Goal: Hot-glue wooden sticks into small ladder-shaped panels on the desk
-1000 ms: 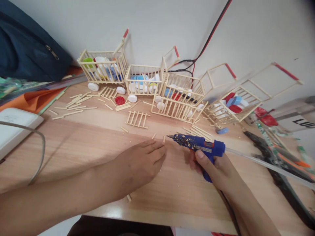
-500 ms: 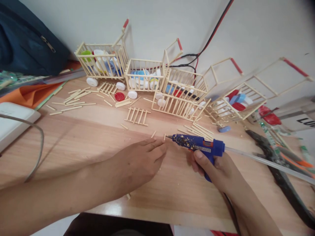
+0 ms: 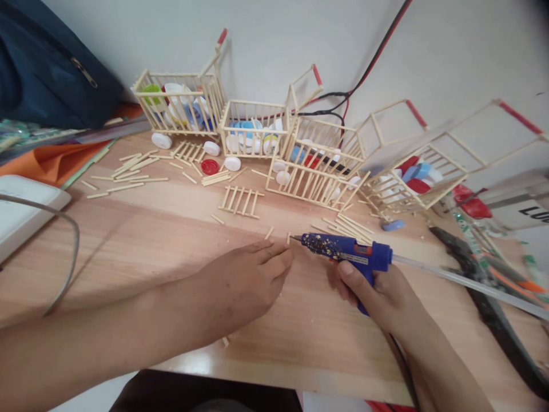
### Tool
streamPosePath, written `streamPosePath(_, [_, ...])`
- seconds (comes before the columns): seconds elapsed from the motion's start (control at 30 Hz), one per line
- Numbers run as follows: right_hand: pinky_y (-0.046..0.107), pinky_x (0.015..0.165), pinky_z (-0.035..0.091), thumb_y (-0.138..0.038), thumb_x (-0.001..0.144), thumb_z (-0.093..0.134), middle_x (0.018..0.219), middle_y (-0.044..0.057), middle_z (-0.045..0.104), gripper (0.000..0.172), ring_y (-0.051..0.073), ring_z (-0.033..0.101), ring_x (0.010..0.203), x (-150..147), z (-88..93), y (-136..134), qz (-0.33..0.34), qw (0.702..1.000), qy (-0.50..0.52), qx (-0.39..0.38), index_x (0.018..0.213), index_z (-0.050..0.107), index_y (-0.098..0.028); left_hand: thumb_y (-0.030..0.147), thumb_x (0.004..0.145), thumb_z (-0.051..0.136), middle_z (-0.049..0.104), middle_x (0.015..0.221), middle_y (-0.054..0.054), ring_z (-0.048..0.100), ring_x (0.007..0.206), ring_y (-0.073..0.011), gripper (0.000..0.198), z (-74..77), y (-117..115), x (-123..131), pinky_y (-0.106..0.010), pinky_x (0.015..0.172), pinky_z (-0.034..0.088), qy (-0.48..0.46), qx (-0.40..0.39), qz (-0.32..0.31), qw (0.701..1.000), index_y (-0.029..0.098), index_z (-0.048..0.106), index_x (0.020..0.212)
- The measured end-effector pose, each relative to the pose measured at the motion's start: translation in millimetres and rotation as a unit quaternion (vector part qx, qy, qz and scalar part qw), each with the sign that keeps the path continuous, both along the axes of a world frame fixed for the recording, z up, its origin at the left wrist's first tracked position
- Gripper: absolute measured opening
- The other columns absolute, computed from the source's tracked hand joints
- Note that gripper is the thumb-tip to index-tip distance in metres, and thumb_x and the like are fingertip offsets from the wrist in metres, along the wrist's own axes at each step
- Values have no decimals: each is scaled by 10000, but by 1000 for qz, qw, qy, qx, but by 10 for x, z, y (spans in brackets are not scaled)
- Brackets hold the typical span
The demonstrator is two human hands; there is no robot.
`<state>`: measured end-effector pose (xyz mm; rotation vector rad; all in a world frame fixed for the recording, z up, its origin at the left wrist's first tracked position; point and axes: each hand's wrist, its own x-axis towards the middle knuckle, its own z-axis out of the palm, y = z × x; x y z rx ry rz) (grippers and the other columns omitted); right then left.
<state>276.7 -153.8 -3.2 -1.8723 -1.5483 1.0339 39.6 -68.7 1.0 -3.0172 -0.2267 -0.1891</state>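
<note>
My right hand grips a blue hot glue gun, its barrel spotted with dried glue and a long clear glue stick running out of the back. The nozzle points left and meets, or nearly meets, the end of a short wooden stick. That stick pokes out from beneath the fingers of my left hand, which rests low on the table with its fingers together, pressing it down. Another short stick shows just past the knuckles. Whatever else lies under my left palm is hidden.
Along the wall stand several small stick carts with red handles, filled with bottle caps. A ladder-like stick panel and loose sticks lie before them. A white box with a cable is at left; dark pliers-like handles lie right.
The view has shifted very slightly. Both hands and the glue gun keep practically the same place, the nozzle still at the stick's end.
</note>
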Motion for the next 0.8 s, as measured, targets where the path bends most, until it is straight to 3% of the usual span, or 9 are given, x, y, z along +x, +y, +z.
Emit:
streamPosePath(0.3, [255,495,336,-555,928,393,539,-1,506,490,119,457,507,-19,11,14,7,1000,-13,19,596,483,-206,93,864,428,557,1344,-140,519,1252,-225,392,6,7,14,-344,1074,392,20,15,-1,1000,64,578,1224])
streamPosePath(0.8, [246,469,339,-560,919,406,504,-6,483,497,109,440,474,7,0,17,20,999,-21,22,579,474,-204,62,826,473,559,1325,-179,515,1258,-235,392,-4,4,2,-352,1082,380,-3,-7,-4,1000,30,564,1206])
